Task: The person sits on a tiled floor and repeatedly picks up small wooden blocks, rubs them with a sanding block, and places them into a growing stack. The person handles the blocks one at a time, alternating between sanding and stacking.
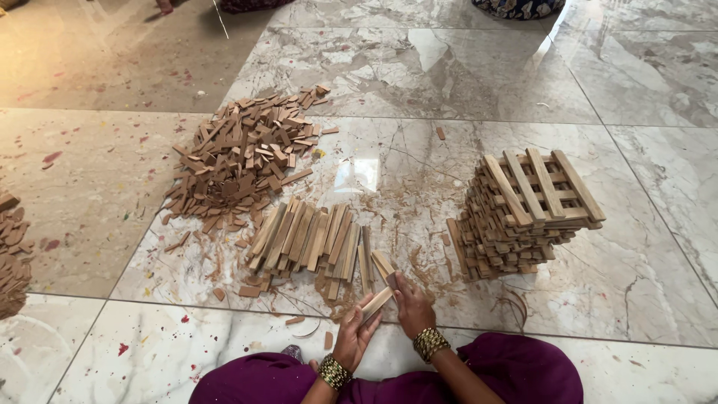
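the step in hand looks like sorting or handling single wooden slats: the person sits on the marble floor [464, 75] at the bottom of the frame, and both hands meet low in the centre over one short slat [376, 303], light-coloured, tilted up toward the right

the left hand [354, 333] is palm-up, fingers curled loosely under the lower end of that slat, so it is closed on it from below. the right hand [410, 305] sits just beside it, fingers bent down over the slat's upper end and touching a darker small piece [392, 280] there; whether it grips that piece or only presses on it i cannot tell. both wrists carry beaded bracelets [430, 344] and the forearms come up out of a purple garment [523, 366]

just above the hands, centre of the frame, lies a row of loose slats [310, 238] laid roughly side by side. to the right of centre stands a crosswise stack of slats [523, 217], leaning a little. upper left of centre is a heap of small offcuts [239, 153], and another pile [11, 254] shows at the left edge

as a judgement, the next move calls for a firm pinch on the slat's ends and a clean lift clear of the row, since the loose slats lie touching the hands' working space and the leaning stack is near enough to be knocked
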The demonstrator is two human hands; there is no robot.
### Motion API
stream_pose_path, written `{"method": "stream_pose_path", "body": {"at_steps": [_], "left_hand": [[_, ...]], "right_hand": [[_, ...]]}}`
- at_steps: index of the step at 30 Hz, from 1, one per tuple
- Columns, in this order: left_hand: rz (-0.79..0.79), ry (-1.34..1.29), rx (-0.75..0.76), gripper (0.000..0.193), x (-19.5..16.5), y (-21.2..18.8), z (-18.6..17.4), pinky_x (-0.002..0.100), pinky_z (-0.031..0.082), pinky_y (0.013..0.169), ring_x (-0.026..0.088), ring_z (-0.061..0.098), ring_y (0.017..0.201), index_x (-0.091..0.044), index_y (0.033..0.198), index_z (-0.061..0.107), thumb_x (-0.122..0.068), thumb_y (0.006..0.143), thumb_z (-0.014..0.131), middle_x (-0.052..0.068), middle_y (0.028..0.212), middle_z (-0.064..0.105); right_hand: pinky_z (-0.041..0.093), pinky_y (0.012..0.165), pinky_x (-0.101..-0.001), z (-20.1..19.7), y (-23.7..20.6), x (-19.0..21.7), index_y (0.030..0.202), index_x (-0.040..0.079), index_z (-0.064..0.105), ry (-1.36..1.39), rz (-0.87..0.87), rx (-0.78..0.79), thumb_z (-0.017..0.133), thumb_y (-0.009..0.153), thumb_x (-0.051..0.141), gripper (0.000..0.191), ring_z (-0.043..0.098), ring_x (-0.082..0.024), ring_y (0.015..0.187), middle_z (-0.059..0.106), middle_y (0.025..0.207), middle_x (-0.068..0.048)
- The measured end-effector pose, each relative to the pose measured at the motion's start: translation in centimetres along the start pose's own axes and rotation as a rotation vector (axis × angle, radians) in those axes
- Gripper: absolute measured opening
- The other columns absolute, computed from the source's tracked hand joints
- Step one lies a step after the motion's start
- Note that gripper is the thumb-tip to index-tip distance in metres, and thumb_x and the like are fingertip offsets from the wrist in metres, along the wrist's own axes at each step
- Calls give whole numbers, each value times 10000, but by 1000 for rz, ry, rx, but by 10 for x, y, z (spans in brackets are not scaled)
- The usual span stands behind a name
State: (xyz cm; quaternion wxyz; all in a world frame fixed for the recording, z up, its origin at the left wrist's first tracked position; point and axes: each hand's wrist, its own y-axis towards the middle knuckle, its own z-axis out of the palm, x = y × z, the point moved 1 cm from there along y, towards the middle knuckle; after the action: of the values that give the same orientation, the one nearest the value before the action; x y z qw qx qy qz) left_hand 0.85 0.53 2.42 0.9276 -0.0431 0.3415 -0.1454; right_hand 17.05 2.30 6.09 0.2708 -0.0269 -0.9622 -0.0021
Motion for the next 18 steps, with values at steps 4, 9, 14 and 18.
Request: {"method": "stream_pose_path", "body": {"at_steps": [4,9,14,18], "left_hand": [[60,-134,-13,537,-17,3,5,484,456,1100,353,566,1290,73,1446,452,-286,1047,429,283,1394,591],[10,-108,-44,492,-34,-8,14,465,529,1099,364,598,1301,96,1347,481,-279,1031,435,224,1411,593],[23,-113,-47,383,-42,-2,11,408,592,1018,355,641,1225,91,1257,587,-170,1007,462,254,1327,644],[-35,-83,-131,195,-16,4,-12,434,604,939,452,686,1134,120,1094,563,-44,1000,514,338,1265,662]], "right_hand": [[633,597,-302,12,-4,6,1501,302,502,193,-541,-210,452,989,134,541,728,-188,853,717,1202,-132],[570,643,-349,14,8,-34,1509,300,502,224,71,-11,443,1053,291,459,676,-219,775,657,1015,-115],[428,564,-335,-10,34,-89,1582,211,439,765,129,-204,451,1120,431,512,480,-182,700,552,894,-112],[448,504,-322,-6,25,-97,1361,-190,247,1670,424,85,631,1067,437,792,514,-137,580,575,830,-61]]}}
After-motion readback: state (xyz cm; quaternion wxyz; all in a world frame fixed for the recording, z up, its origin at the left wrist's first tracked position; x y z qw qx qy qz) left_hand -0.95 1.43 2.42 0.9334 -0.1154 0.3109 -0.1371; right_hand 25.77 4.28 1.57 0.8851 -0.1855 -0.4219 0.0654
